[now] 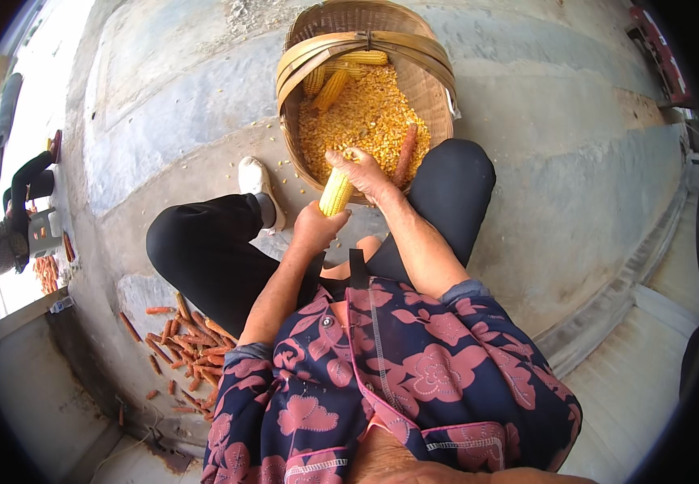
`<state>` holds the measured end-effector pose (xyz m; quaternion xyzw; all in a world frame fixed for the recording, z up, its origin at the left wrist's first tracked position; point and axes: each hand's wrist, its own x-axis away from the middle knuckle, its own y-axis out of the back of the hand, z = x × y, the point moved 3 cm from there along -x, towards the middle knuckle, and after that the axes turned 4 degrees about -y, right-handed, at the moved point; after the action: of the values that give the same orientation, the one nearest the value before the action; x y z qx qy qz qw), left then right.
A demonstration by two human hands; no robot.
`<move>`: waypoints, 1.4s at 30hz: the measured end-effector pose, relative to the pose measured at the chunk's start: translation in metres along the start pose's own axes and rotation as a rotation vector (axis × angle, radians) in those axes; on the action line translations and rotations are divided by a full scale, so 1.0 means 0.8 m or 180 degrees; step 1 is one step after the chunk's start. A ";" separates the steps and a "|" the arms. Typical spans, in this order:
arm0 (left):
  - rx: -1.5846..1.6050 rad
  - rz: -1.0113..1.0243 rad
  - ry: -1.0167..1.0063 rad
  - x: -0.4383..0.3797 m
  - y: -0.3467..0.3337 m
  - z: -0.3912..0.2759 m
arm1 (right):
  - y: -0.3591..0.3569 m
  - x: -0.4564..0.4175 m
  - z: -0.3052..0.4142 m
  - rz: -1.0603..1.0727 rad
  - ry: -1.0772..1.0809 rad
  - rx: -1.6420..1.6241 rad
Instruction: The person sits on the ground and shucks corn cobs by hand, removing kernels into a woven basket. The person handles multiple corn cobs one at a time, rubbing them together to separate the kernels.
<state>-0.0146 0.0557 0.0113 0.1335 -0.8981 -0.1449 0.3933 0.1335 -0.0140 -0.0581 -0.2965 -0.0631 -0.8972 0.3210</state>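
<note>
Between my two hands is a yellow ear of corn point(336, 192), tilted over the near rim of a woven bamboo basket point(436, 112). My left hand point(315, 227) grips its lower end. The fingers of my right hand point(362, 173) close around its upper end. Loose corn kernels point(364, 109) cover much of the basket's bottom. Several whole ears of corn point(330, 89) lie at the basket's far left. A bare reddish corncob point(406, 154) leans on the kernels just right of my right hand. An arched bamboo handle point(366, 43) spans the basket.
A heap of stripped corncobs point(195, 351) lies on the concrete floor point(567, 181) left of my body. Scattered kernels dot the floor beside the basket. At the far left another person point(25, 187) sits near more cobs point(47, 273). A plastic bottle point(61, 304) lies by the wall.
</note>
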 end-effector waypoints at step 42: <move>0.1601 0.0647 0.0330 -0.003 0.013 0.024 | -0.017 0.006 0.031 0.1433 -0.0553 -0.1185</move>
<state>-0.0284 0.0691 0.0007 0.1434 -0.8933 0.1299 0.4057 0.1347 0.0017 -0.0339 -0.4323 0.1425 -0.7710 0.4454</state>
